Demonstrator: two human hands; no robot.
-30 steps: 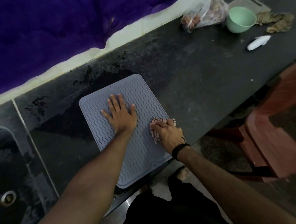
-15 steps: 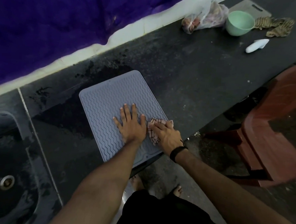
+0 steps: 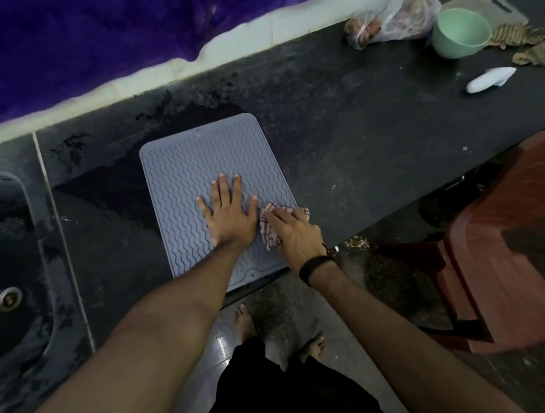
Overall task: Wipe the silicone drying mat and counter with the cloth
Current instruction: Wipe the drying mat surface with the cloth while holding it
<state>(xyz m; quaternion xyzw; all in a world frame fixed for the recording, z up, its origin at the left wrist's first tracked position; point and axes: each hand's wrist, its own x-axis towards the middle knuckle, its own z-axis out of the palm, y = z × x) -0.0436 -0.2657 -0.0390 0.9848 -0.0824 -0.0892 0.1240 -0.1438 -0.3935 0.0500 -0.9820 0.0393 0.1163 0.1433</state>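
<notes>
A dark stone counter (image 3: 364, 122) runs from the lower left to the upper right, with a pale tiled strip and a purple wall (image 3: 84, 32) along its far edge. A sink (image 3: 5, 271) with a metal drain is sunk into the counter's left end. A reddish-brown plastic chair (image 3: 509, 250) stands on the floor off the counter's near edge, to the right.

The grey silicone drying mat (image 3: 184, 176), ribbed with wavy lines, lies flat near the counter's near edge, its near end reaching that edge. A dark wet patch (image 3: 114, 179) spreads over the counter along the mat's left side and far corner.

The left hand (image 3: 229, 216) lies flat on the middle of the mat, palm down, fingers straight and spread. The right hand (image 3: 295, 232), with a black band on its wrist, presses down on a checked cloth (image 3: 268, 231) at the mat's right edge, just beside the left hand; its fingers lie over the bunched cloth, and whether they curl round it I cannot tell.

At the counter's far right end stand a pale green bowl (image 3: 462, 33), a crumpled plastic bag (image 3: 394, 21) beside it toward the wall, a striped rag (image 3: 532, 43) to the bowl's right, and a small white object (image 3: 489, 79) nearer the near edge. Crumbs (image 3: 357, 242) lie on the floor below the near edge.
</notes>
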